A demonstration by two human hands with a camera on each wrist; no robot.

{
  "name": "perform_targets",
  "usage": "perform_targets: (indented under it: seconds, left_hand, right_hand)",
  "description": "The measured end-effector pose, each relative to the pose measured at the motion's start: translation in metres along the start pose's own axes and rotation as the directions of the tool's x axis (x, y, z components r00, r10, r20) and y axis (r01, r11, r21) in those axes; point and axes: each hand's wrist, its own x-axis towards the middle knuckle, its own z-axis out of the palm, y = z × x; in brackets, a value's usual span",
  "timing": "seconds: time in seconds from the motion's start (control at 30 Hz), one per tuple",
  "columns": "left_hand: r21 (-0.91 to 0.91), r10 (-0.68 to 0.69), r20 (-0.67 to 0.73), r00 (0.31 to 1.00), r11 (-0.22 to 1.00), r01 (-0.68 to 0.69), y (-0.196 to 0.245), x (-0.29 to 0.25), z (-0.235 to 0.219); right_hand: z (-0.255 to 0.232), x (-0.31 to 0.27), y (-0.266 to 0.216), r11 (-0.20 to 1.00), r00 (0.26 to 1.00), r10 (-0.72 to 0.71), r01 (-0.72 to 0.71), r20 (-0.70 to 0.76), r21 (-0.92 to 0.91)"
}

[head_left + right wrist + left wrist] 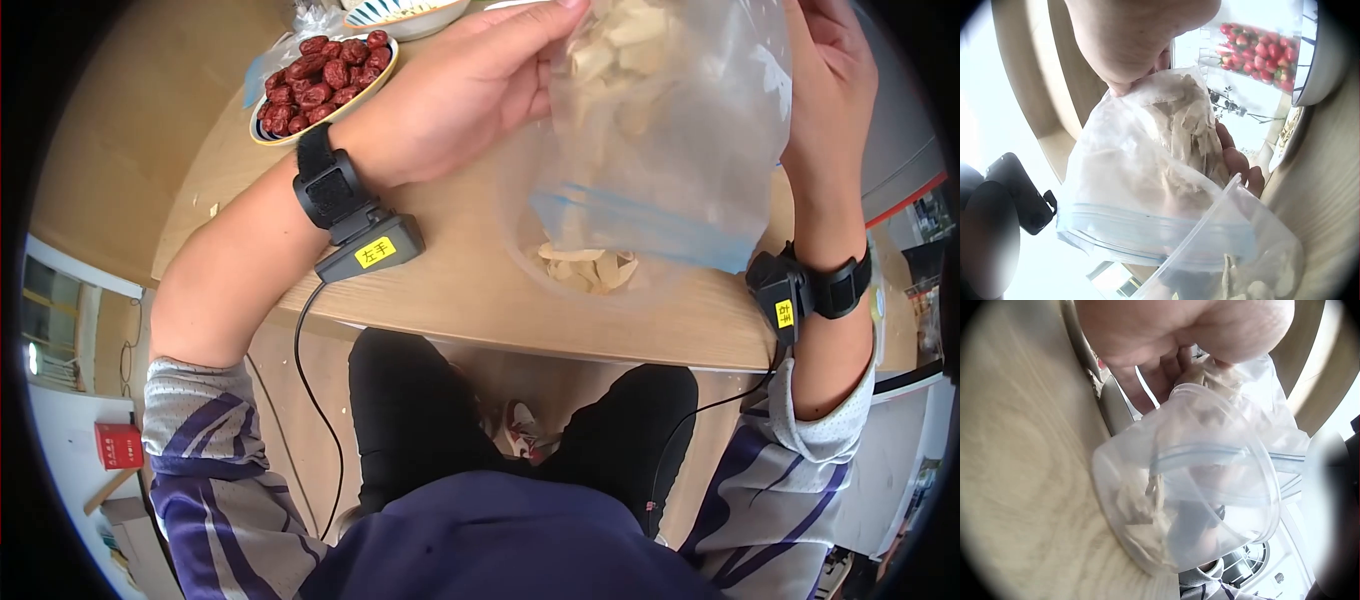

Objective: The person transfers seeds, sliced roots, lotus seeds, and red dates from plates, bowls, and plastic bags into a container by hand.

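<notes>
A clear zip bag (pixel 680 130) of pale tan dried slices (pixel 1188 125) is tipped mouth-down, its blue zip strip at the lower end. My left hand (pixel 455 90) holds the bag's left side, thumb in front and fingers behind. On the other side, my right hand (pixel 830 90) grips the bag's upper part, with the thumb (pixel 1124 86) pressing on the plastic in the right wrist view. Beneath the mouth stands a clear plastic tub (pixel 1113 462) on the table, the zip strip overlapping its rim. Several slices (pixel 590 272) lie in the tub.
A plate heaped with dried red dates (pixel 325 85) sits beyond my left wrist on the wooden table (pixel 450 270). Behind it is a patterned dish (pixel 360 17) with pale pieces. The table's front edge runs just above my knees; cables hang from both wrist cameras.
</notes>
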Motion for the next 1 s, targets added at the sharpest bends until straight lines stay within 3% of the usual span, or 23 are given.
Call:
perform_targets:
  seconds: [0.1,0.2,0.27,0.37,0.57,0.77,0.83,0.9,0.97,1.0]
  left_hand:
    - [-0.023,0.056,0.109,0.992,0.998,-0.053,-0.010,0.004,-0.021]
    - [0.025,0.067,0.114,0.991,0.997,-0.071,-0.008,0.003,-0.023]
    - [0.061,0.040,0.125,0.991,0.997,-0.048,-0.005,0.003,-0.029]
    - [0.032,0.064,0.073,0.995,0.997,-0.067,-0.006,0.002,-0.023]
    - [0.090,0.131,0.069,0.989,0.987,-0.137,-0.002,0.003,-0.024]
    - [0.082,0.115,0.039,0.993,0.990,-0.118,0.007,-0.001,-0.019]
    - [0.120,0.153,0.124,0.980,0.978,-0.168,0.009,0.003,-0.027]
    - [0.132,0.181,0.108,0.977,0.972,-0.195,0.009,0.003,-0.028]
    - [0.117,0.201,-0.009,0.979,0.973,-0.199,0.012,0.000,-0.014]
    - [0.147,0.247,0.012,0.969,0.958,-0.246,0.010,0.000,-0.015]
  right_hand:
    - [0.001,0.000,-0.003,0.999,0.999,-0.047,0.047,0.026,0.014]
    - [-0.005,0.017,0.029,0.988,0.989,0.138,-0.141,0.044,0.066]
    - [-0.002,0.020,0.022,0.988,0.990,0.124,-0.130,0.068,0.086]
    - [-0.002,0.005,-0.001,0.993,0.991,-0.099,0.092,0.095,0.072]
    - [-0.006,0.010,0.026,0.977,0.977,-0.205,0.200,0.063,0.077]
    - [-0.012,0.016,0.029,0.968,0.964,-0.249,0.248,0.087,0.028]
    - [-0.011,0.018,0.031,0.962,0.961,-0.268,0.271,0.069,-0.037]
    - [-0.011,0.018,0.031,0.953,0.955,-0.289,0.294,0.069,-0.078]
    - [-0.010,0.019,0.028,0.957,0.959,-0.276,0.281,0.069,-0.073]
    - [-0.011,0.019,0.027,0.960,0.962,-0.267,0.271,0.061,-0.069]
